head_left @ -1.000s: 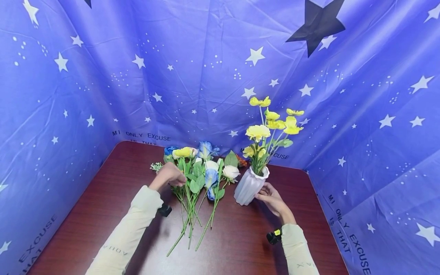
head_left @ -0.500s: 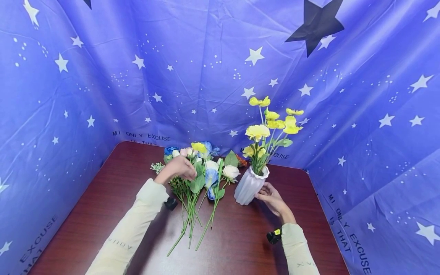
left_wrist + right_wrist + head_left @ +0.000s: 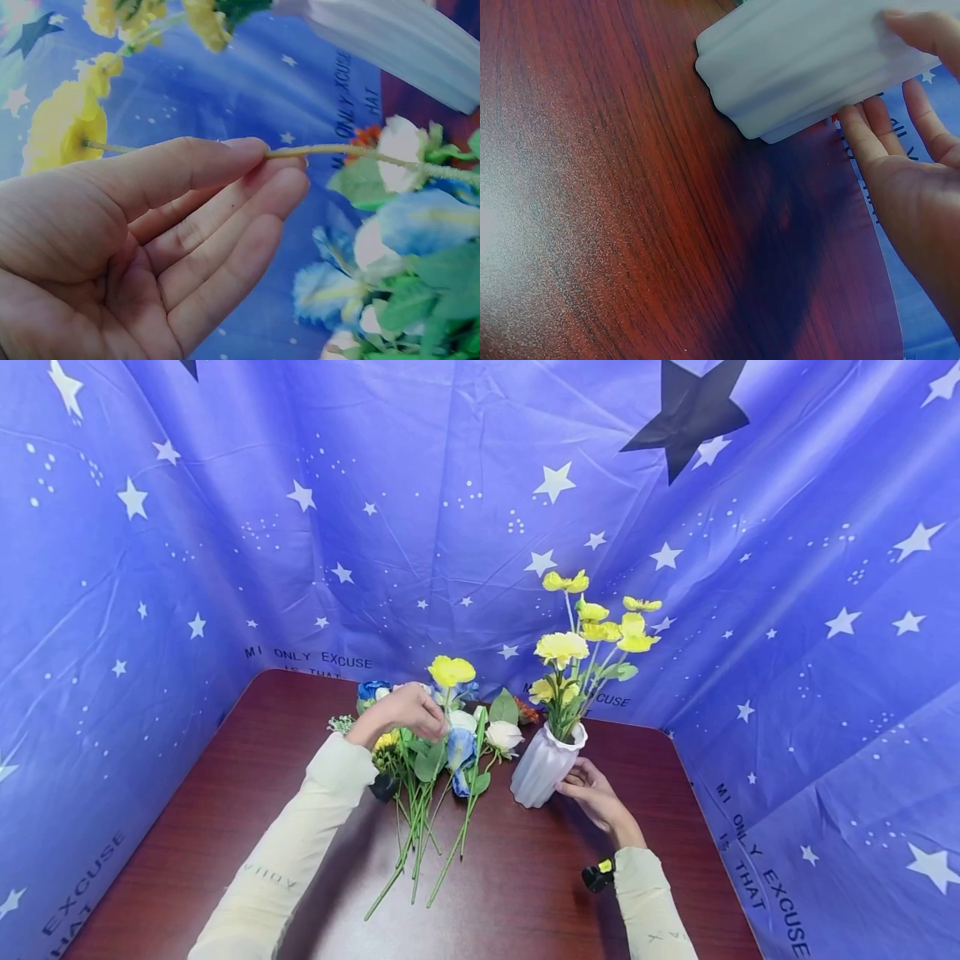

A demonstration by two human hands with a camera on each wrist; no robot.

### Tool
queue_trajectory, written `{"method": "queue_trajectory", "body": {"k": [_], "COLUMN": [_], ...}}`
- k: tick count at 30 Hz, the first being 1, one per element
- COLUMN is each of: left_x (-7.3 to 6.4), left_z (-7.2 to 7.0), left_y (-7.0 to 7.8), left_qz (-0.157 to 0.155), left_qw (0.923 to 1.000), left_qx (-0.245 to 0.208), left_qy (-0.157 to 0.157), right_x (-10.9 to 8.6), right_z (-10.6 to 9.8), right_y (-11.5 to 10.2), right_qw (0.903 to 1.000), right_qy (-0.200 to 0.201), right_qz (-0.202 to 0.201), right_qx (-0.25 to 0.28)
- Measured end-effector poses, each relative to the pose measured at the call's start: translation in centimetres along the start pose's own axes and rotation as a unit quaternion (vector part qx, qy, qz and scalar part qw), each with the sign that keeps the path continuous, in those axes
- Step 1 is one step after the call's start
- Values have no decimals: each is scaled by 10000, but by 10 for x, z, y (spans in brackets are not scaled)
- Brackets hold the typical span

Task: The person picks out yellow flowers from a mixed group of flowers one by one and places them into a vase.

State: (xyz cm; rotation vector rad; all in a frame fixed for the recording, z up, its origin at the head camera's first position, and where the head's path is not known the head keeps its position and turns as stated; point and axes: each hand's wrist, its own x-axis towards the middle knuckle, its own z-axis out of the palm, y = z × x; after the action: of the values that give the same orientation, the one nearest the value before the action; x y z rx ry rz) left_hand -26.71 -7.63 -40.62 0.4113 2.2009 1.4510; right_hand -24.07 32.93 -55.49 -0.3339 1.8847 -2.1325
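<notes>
Between thumb and fingertips my left hand (image 3: 408,712) pinches the stem (image 3: 322,151) of a yellow artificial flower (image 3: 452,672). Its bloom stands above the hand in the head view, over a pile of loose flowers (image 3: 461,747). My right hand (image 3: 596,799) holds a white fluted vase (image 3: 542,770) low on its right side, thumb on one face and fingers (image 3: 862,139) against another. Several yellow flowers (image 3: 562,649) stand in the vase, their lower stems hidden inside it. The vase base is right at the tabletop in the right wrist view.
The pile holds white roses (image 3: 504,735), blue flowers (image 3: 461,749) and an orange one (image 3: 527,712), with green stems (image 3: 408,852) pointing towards the front of the dark red table (image 3: 525,893). A blue starry cloth (image 3: 420,527) hangs close around the back and sides.
My left hand has moved right and slightly up, raising the yellow flower out of the pile until its bloom stands above the others. The right hand and vase have stayed in place.
</notes>
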Motion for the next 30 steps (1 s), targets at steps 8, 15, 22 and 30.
{"method": "queue_trajectory", "body": {"k": [8,15,22,30], "left_x": [5,10,13,14], "left_z": [0,3,8,15], "left_y": [26,48,68,86], "left_qz": [369,609,1150,1969], "left_qw": [9984,9941,9871,9754], "left_qx": [43,310,442,505], "left_qy": [-430,-848,-1023,-858], "right_x": [1,1,1,0], "right_z": [-2,-3,-2,0], "right_y": [1,3,3,1], "right_qw": [10000,9999,9999,9999], "right_qy": [-13,44,21,35], "right_qz": [-4,33,19,17], "right_qx": [-31,-121,-131,-123]}}
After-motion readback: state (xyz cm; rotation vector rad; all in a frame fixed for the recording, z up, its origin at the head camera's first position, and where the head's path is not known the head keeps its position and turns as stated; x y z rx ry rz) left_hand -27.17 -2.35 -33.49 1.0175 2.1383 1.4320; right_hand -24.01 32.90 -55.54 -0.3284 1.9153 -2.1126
